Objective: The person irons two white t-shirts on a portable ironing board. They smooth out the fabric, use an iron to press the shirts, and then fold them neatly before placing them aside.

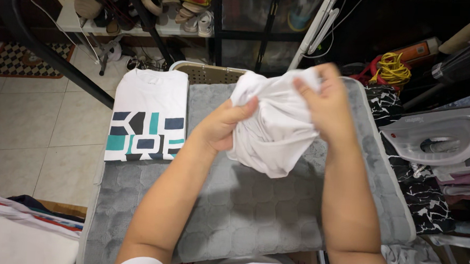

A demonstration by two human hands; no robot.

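Grey padded surface [242, 211]: I see both hands, left [222, 127] and right [328, 107], gripping bunched white garment [277, 131]; advise finding hem, shaking flat.

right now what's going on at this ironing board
A person stands at a grey padded ironing board with a bunched-up white garment held in both hands above it. The left hand grips its left side and the right hand pinches the top edge. A folded white t-shirt with a blue and teal print lies at the board's far left corner. A white iron sits to the right, on a pile of clothes, untouched.
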